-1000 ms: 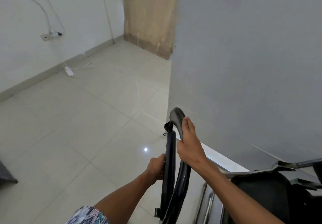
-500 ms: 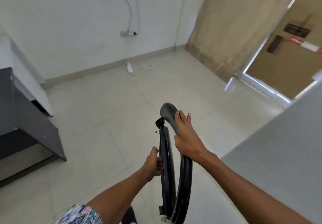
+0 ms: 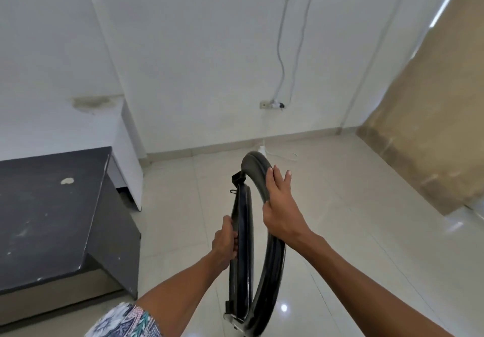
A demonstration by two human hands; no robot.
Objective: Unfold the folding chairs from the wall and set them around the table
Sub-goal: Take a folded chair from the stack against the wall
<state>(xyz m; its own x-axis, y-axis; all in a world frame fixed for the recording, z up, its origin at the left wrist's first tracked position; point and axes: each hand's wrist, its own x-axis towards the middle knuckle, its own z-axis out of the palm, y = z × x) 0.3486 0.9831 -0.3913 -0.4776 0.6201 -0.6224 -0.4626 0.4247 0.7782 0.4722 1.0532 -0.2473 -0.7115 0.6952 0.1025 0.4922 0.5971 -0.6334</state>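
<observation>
A black folding chair, still folded flat, stands edge-on in front of me at the lower middle of the head view. My left hand grips the edge of its padded seat. My right hand holds the curved backrest near the top, thumb under it and fingers laid straight along its side. A dark table stands at the left, its near corner about an arm's length from the chair.
Pale floor tiles stretch ahead and to the right. A white wall with a socket and hanging cables closes the far side, a white plug strip lying below it. A brown covered panel leans at the right. A white cabinet stands behind the table.
I have turned left with the chair in both hands. The grey wall and the other stacked chairs have left the view, and the dark table has come in at the left.
</observation>
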